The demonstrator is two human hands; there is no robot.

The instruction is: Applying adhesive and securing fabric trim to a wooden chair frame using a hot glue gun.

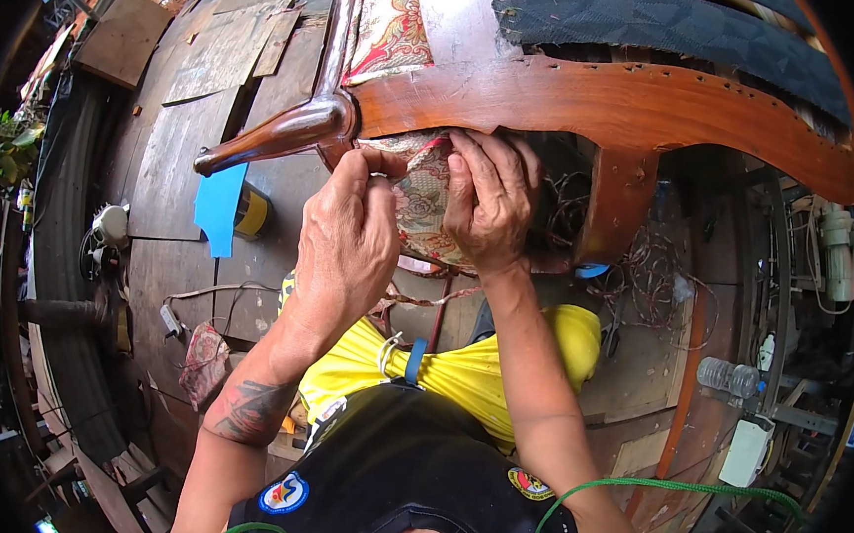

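Note:
A polished brown wooden chair frame (597, 105) lies across the upper middle, its curved arm (278, 137) reaching to the left. Red and cream floral upholstery fabric (422, 202) hangs from under the frame's rail. My left hand (350, 236) pinches the fabric's left edge beside the joint of arm and rail. My right hand (491, 207) grips the same fabric from the right, fingers pressed up against the rail's underside. More of the floral fabric (390, 21) covers the panel above the rail.
Below is a worn plank floor (201, 102). On it lie a blue sheet (218, 207) with a yellow tin (251, 213), a fabric scrap (205, 360), a plastic bottle (726, 375) and tangled threads (654, 273). A green cable (669, 486) runs at lower right.

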